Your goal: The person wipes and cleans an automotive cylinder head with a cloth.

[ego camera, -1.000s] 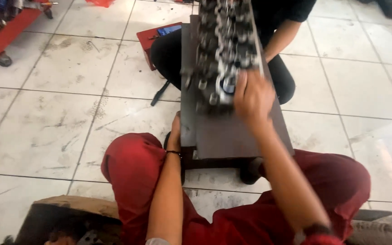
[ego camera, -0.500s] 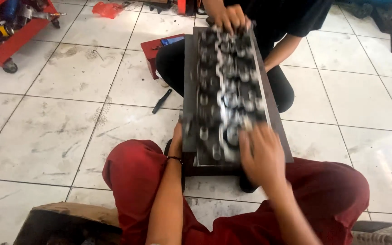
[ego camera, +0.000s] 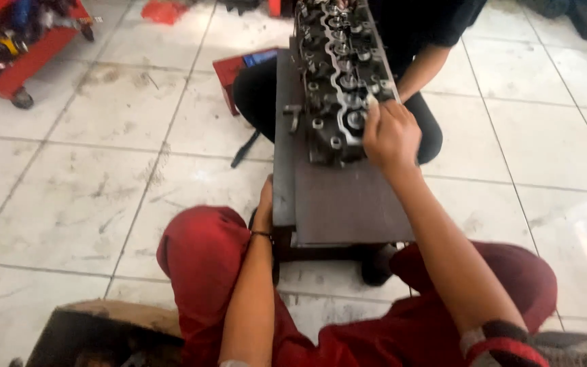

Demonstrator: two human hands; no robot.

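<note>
Left hand (ego camera: 265, 204): arm extended forward, hand against the near left edge of the bench (ego camera: 348, 204); finger state cannot be told. Right hand (ego camera: 390, 134): arm reaching forward, fingers curled closed, knuckles up, at the near right corner of the cylinder head (ego camera: 338, 75). Head lies on the bench, long axis running away from the wearer. A second person's arm (ego camera: 419, 68) is beyond it.

A low grey bench (ego camera: 348, 204) on the tiled floor (ego camera: 103, 170) bears a cylinder head (ego camera: 338, 75).
</note>
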